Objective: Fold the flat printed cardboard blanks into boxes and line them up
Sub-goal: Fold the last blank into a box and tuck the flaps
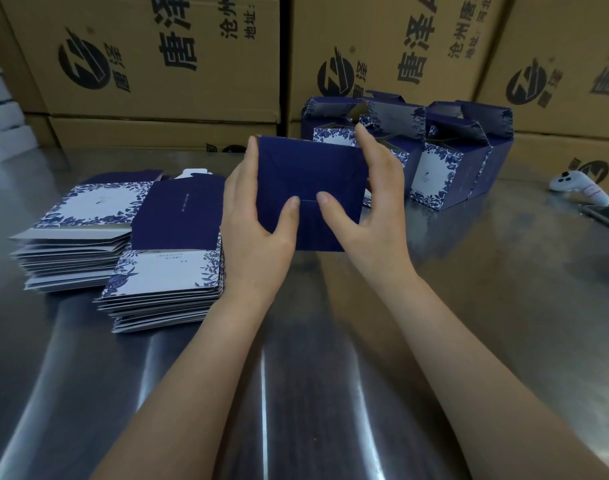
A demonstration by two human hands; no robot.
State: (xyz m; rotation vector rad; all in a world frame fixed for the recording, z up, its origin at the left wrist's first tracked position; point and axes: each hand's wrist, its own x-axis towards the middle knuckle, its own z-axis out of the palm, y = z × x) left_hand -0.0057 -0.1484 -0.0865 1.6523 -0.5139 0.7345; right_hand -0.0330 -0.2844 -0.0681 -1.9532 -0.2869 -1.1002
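- Steel surface (296, 393) fronts stacked brown cartons (157, 57) across the frame's top.
- Left hand (258, 233) and right hand (369, 202) grip a navy box (310, 174) at centre, thumbs pressing its base.

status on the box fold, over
Left hand and right hand grip the navy box, thumbs on its bottom flaps. Folded boxes behind, blanks stacked left. Nothing blocking.

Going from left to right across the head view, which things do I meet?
The far stack of flat blanks → near stack of flat blanks → held blue box → folded boxes → white controller
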